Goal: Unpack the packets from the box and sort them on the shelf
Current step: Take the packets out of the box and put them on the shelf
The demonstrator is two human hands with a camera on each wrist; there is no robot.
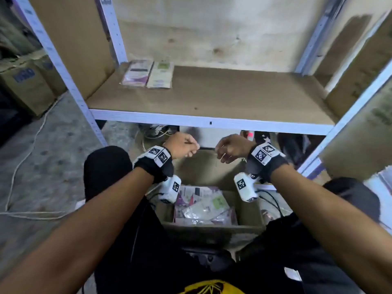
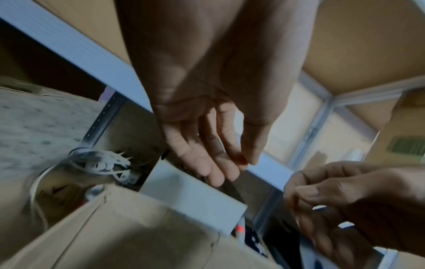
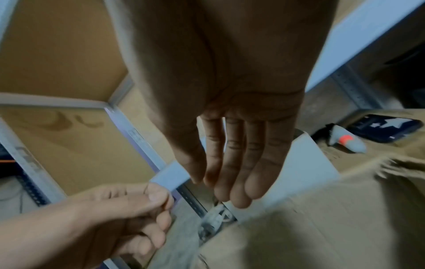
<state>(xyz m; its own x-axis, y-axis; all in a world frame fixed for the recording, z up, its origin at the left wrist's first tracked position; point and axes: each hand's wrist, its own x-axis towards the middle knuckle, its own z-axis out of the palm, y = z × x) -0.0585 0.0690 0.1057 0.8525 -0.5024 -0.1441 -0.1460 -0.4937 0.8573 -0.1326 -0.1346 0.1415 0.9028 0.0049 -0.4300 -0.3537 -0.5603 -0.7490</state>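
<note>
An open cardboard box (image 1: 212, 229) stands on the floor between my knees, with several purple and pale green packets (image 1: 203, 206) inside. On the brown shelf board (image 1: 222, 98), at the back left, a purple packet (image 1: 136, 73) and a pale green packet (image 1: 160, 75) lie side by side. My left hand (image 1: 183, 145) and right hand (image 1: 230, 148) hover close together above the box's far flap, just below the shelf's front edge. Both are empty. The wrist views show the left hand (image 2: 211, 145) and the right hand (image 3: 232, 163) with relaxed fingers.
White shelf posts (image 1: 70, 81) frame the bay, with cardboard boxes at the left (image 1: 25, 85) and right (image 1: 360, 134). A white cable (image 1: 25, 158) trails over the concrete floor. Under the shelf lie a cable bundle (image 2: 101, 163), an orange-banded tool (image 3: 347, 141) and a dark flat device (image 3: 386, 130).
</note>
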